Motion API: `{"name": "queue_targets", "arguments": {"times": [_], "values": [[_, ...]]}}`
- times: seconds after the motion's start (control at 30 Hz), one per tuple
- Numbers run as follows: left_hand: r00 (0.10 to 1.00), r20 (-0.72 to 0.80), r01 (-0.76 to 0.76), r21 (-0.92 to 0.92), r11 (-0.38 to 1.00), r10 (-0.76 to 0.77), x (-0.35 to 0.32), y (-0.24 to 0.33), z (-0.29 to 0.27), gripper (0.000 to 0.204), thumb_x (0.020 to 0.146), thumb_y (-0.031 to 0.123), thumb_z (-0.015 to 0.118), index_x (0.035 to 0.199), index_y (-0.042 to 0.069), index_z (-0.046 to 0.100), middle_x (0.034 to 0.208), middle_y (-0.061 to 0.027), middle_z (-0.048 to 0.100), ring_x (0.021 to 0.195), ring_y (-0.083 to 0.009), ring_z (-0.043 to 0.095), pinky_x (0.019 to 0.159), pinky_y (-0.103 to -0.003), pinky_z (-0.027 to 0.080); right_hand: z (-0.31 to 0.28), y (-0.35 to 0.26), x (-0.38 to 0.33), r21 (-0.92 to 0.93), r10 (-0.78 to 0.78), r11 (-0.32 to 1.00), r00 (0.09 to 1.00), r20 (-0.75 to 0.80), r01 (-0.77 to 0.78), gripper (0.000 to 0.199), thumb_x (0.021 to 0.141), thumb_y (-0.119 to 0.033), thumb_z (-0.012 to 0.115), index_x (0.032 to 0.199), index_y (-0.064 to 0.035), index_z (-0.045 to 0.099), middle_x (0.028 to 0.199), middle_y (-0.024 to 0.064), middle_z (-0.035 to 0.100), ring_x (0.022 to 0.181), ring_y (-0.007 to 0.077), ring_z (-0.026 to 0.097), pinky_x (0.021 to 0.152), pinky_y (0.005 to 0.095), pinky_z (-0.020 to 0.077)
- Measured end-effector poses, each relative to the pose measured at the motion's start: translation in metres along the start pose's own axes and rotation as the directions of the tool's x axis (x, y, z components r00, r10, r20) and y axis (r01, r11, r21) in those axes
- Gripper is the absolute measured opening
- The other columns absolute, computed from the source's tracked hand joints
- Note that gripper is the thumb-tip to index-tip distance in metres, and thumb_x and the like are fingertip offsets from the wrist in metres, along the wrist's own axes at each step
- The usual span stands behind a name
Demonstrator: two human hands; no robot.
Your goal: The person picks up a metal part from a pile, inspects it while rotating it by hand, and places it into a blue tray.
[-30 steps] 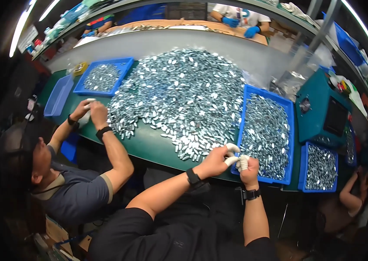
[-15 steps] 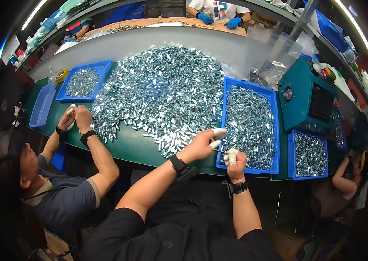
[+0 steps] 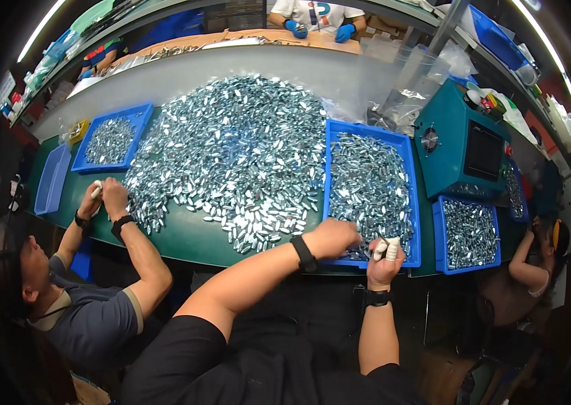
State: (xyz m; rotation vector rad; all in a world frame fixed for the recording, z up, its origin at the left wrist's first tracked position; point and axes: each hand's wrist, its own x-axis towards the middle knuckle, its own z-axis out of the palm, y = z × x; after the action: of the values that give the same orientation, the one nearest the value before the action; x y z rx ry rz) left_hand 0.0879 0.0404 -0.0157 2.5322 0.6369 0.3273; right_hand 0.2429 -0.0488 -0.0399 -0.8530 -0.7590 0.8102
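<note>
Over the front edge of the large blue tray (image 3: 412, 202), my left hand (image 3: 333, 239) is turned with its back up and its fingers curled. Its fingertips are hidden, so what they hold, if anything, does not show. Close to its right, my right hand (image 3: 383, 264) is closed, with white coverings on its fingers. A thin dark rod (image 3: 383, 239) sticks up from its grip; its full shape is too small to make out. Small shiny metal pieces (image 3: 370, 179) fill the tray beneath and behind both hands.
A large heap of metal pieces (image 3: 231, 142) covers the green table (image 3: 184, 226). Smaller blue trays stand left (image 3: 138, 128) and right (image 3: 439, 233), beside a teal machine (image 3: 457, 145). A co-worker (image 3: 90, 290) sits at left; another person's gloved hands (image 3: 344, 32) show across the partition.
My left hand has turned back-up, hiding its covered fingers, and shifted slightly down. My right hand has tipped the rod upward and moved a little right. The whole view has shifted somewhat.
</note>
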Motion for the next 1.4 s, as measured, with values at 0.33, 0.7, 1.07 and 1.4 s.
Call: {"name": "queue_targets", "arguments": {"times": [0.33,0.7,1.07,1.4], "values": [[0.912,-0.303,0.333,0.153,0.931,-0.276,0.086,-0.074,-0.015,0.044,0.078,0.026,0.070,0.120,0.017,0.059,0.128,-0.0177,0.051,0.117,-0.0397,0.048,0.094,-0.049,0.041,0.003,-0.001,-0.002,-0.085,0.029,0.996,0.998,-0.052,-0.033,0.044,0.101,-0.032,0.044,0.065,-0.0065,0.050,0.058,0.0002,0.046,0.052,0.0108,0.039,0.058,0.0303,0.0393],[0.996,0.059,0.067,0.094,0.993,-0.072,0.074,0.003,0.024,0.054,0.091,0.042,0.052,0.142,0.027,0.043,0.154,-0.0165,0.026,0.142,-0.0409,0.020,0.110,-0.064,0.017,0.001,-0.002,-0.002,0.021,0.034,0.999,0.997,-0.070,-0.033,0.047,0.102,-0.035,0.042,0.065,-0.0070,0.048,0.057,0.0012,0.045,0.051,0.0127,0.039,0.056,0.0296,0.0378],[0.900,-0.425,0.086,-0.051,0.995,-0.099,-0.068,0.021,-0.010,0.041,0.083,0.017,0.066,0.122,0.010,0.057,0.133,-0.0161,0.049,0.129,-0.0371,0.040,0.104,-0.050,0.034,0.002,-0.002,-0.002,-0.157,0.072,0.985,0.997,-0.003,-0.072,0.044,0.102,-0.033,0.042,0.069,-0.0057,0.051,0.060,0.0016,0.048,0.052,0.0089,0.040,0.054,0.0247,0.0349],[0.721,-0.617,0.521,0.181,0.834,-0.316,-0.169,-0.091,-0.043,0.025,0.078,0.003,0.058,0.102,0.006,0.066,0.096,-0.0131,0.058,0.090,-0.0326,0.055,0.076,-0.042,0.046,0.059,0.015,-0.022,-0.321,0.194,0.942,0.934,0.301,-0.093,0.040,0.101,-0.031,0.048,0.072,-0.0043,0.055,0.065,0.0011,0.056,0.052,0.0058,0.043,0.050,0.0204,0.0347]]}}
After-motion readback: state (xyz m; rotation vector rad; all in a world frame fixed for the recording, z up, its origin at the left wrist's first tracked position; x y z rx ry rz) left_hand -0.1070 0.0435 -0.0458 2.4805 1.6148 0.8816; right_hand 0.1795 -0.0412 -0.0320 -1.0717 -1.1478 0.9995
